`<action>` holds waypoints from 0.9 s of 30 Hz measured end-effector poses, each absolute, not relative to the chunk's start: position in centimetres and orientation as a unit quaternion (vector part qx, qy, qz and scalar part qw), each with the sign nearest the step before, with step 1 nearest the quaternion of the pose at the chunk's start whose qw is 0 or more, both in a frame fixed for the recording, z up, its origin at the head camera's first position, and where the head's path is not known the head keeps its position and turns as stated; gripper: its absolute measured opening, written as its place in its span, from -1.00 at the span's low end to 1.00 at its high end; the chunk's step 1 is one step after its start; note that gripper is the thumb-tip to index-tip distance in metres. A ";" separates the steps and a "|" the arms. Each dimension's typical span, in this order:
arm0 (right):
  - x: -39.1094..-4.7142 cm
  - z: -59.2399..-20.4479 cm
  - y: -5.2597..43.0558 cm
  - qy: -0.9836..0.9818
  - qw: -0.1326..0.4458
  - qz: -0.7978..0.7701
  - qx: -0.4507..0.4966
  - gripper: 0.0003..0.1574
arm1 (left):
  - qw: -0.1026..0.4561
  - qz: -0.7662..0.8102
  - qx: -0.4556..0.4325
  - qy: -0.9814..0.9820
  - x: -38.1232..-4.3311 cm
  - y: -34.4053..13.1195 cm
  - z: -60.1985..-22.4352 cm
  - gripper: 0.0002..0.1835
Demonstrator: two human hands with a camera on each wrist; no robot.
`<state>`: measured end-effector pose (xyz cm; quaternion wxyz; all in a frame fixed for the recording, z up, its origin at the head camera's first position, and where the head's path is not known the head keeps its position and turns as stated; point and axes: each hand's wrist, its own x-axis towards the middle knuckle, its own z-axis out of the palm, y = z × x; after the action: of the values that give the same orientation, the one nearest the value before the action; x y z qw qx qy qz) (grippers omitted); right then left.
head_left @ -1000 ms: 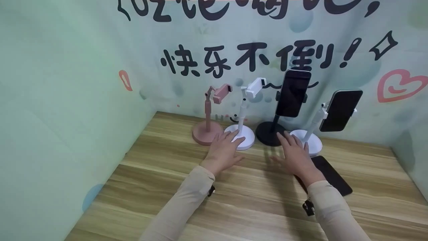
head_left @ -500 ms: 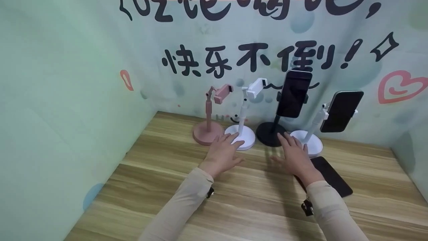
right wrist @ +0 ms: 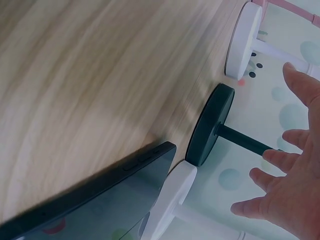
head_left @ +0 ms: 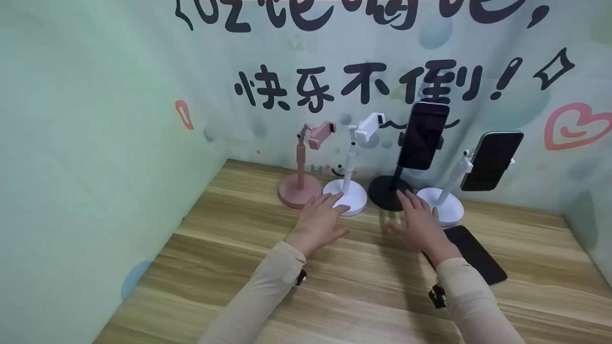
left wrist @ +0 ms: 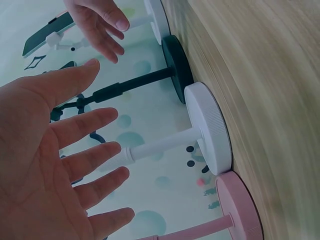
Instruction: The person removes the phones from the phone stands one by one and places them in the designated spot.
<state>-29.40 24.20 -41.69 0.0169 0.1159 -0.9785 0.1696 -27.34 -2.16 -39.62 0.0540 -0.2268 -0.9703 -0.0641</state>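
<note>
My left hand [head_left: 316,225] is held out with fingers spread, palm down, in front of the left white phone stand [head_left: 349,198] and the pink phone stand [head_left: 299,191]; nothing is in it. With fingers extended, my right hand [head_left: 421,227] hovers before the black phone stand [head_left: 388,193] and the right white phone stand [head_left: 447,208], also holding nothing. A phone [head_left: 423,136] is clamped in the black stand, and another phone [head_left: 492,161] sits in the right white stand. The wrist views show gaps between both hands and the stands' bases.
A black phone [head_left: 475,255] lies flat on the wooden table [head_left: 229,267], partly under the right forearm in the head view. Behind the row of stands hangs a pale printed cloth [head_left: 287,48] with large black lettering, and another cloth wall [head_left: 86,167] borders the left side.
The whole head view has shifted slightly, so the stands appear a little lower and further right. Both hands keep nearly the same pose, and the stands stay in place.
</note>
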 end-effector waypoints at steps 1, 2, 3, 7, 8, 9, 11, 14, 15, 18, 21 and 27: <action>-29.4 -41.7 24.2 -0.979 0.018 0.170 0.115 0.07 | 0.053 -0.064 -0.226 -0.971 -27.3 -2.2 -39.6 -0.41; -29.5 -41.7 24.2 -0.979 0.018 0.169 0.114 0.07 | 0.054 -0.066 -0.226 -0.971 -27.2 -2.2 -39.6 -0.41; -29.6 -41.7 24.2 -0.978 0.019 0.171 0.114 0.07 | 0.053 -0.067 -0.226 -0.970 -27.3 -2.2 -39.7 -0.41; -29.8 -41.7 24.2 -0.978 0.024 0.176 0.114 0.07 | 0.055 -0.068 -0.226 -0.970 -27.2 -2.2 -39.7 -0.42; -29.9 -41.7 24.2 -0.977 0.024 0.177 0.115 0.07 | 0.055 -0.068 -0.227 -0.970 -27.3 -2.2 -39.7 -0.42; -29.9 -41.7 24.1 -0.977 0.024 0.179 0.115 0.06 | 0.055 -0.066 -0.227 -0.970 -27.3 -2.3 -39.7 -0.42; -30.0 -41.8 24.1 -0.976 0.026 0.180 0.117 0.05 | 0.055 -0.062 -0.226 -0.971 -27.2 -2.3 -39.7 -0.42; -30.2 -41.9 24.1 -0.975 0.026 0.185 0.117 0.04 | 0.054 -0.061 -0.225 -0.971 -27.2 -2.4 -39.7 -0.42; -30.2 -41.9 24.1 -0.975 0.026 0.187 0.117 0.04 | 0.053 -0.062 -0.225 -0.971 -27.2 -2.4 -39.7 -0.42; -30.5 -41.9 24.1 -0.973 0.029 0.193 0.119 0.03 | 0.054 -0.064 -0.226 -0.971 -27.2 -2.4 -39.8 -0.43; -30.7 -41.9 24.1 -0.971 0.034 0.204 0.118 0.03 | 0.053 -0.063 -0.226 -0.971 -27.2 -2.4 -39.9 -0.43; -31.3 -41.9 24.2 -0.964 0.031 0.242 0.108 0.04 | 0.054 -0.060 -0.230 -0.970 -27.1 -2.2 -39.9 -0.42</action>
<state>-31.30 24.18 -41.91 0.0307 0.1079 -0.9638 0.2419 -27.12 -2.21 -39.94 0.0541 -0.2300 -0.9699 -0.0596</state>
